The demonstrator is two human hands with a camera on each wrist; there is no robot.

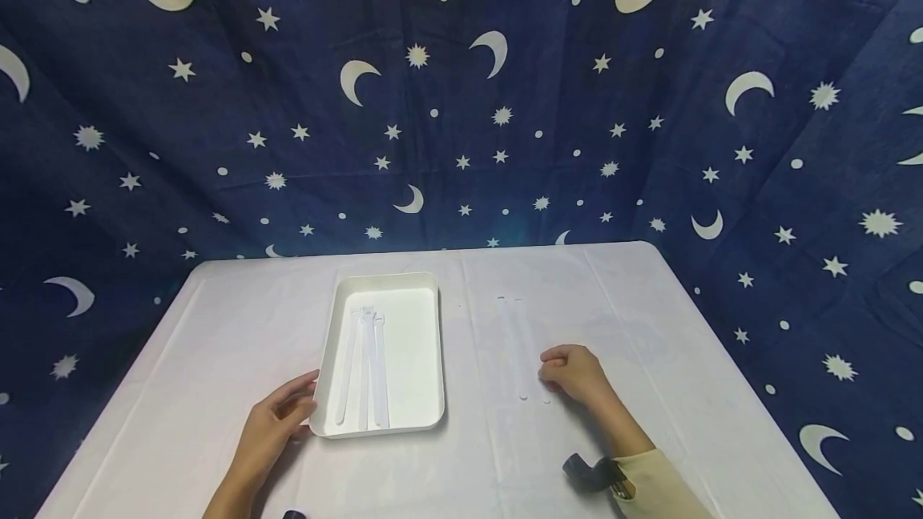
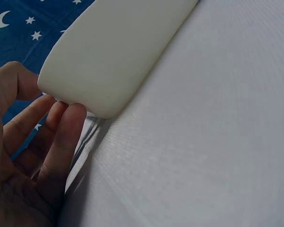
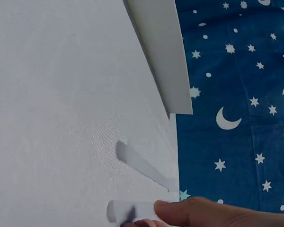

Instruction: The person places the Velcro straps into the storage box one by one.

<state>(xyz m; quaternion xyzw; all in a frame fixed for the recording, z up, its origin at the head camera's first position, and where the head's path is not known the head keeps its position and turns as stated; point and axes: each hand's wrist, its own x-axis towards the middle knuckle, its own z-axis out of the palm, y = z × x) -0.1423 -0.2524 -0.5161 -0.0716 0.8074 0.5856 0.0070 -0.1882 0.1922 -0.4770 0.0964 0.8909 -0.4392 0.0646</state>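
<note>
My left hand (image 1: 270,427) holds the left wall of a shallow white tray (image 1: 433,375) near its front corner. In the left wrist view the thumb is at the rim and the fingertips (image 2: 71,116) sit against the tray's lower side. Several pale translucent plastic strips (image 1: 380,375) lie lengthwise inside the tray, some overlapping. To the right of the tray, two similar strips lie side by side on the table, a left strip (image 1: 516,355) and a right strip (image 1: 528,335). My right hand (image 1: 577,373) hovers at the right strip, fingers loosely bent; thumb and fingertips overlap it in the right wrist view.
A white cloth covers the table (image 1: 433,479). Behind it hangs a dark blue curtain (image 1: 461,102) with moons and stars. A black wrist camera (image 1: 591,472) is on the right wrist, by a pale yellow sleeve (image 1: 656,487).
</note>
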